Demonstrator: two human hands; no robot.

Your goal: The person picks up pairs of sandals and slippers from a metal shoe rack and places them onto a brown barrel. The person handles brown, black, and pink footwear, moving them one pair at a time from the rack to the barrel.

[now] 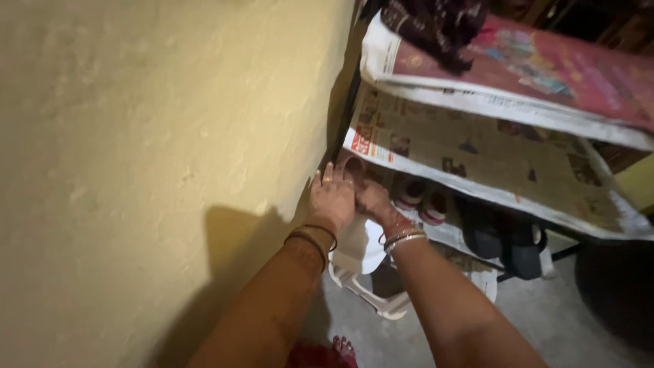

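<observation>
Grey floor (545, 320): bare concrete at the bottom of the view; one foot with red toenails (344, 346) shows at the lower edge.
Forearms: both reach forward from below, side by side, toward a rack of shelves that stands against the wall.
Left hand (332, 197): dark bangles on the wrist, a ring on one finger; the fingers are spread and curl over the rim of a reddish shoe (354, 169) on the lower shelf, beside the wall. It grips or presses this shoe; I cannot tell which.
Right hand (375, 201): red and silver bangles on the wrist; it is just beside the left hand and reaches under the shelf edge. The fingers are hidden, so I cannot tell if they are clenched or released.
White sandal (371, 296): on the floor, below and between the two wrists, near the rack foot.
Lower shelf: to the right of the hands stands a pair of white and red shoes (422, 197), then dark shoes (507, 238) further right.
Middle shelf: covered with a sheet of newspaper (477, 150) that hangs over the front edge.
Top shelf: another paper, mostly pink (565, 68), with a dark cloth (436, 27) lying on its left end.
Yellow wall (157, 136): rough plaster, fills the left half; the shadow of the arms falls on it.
</observation>
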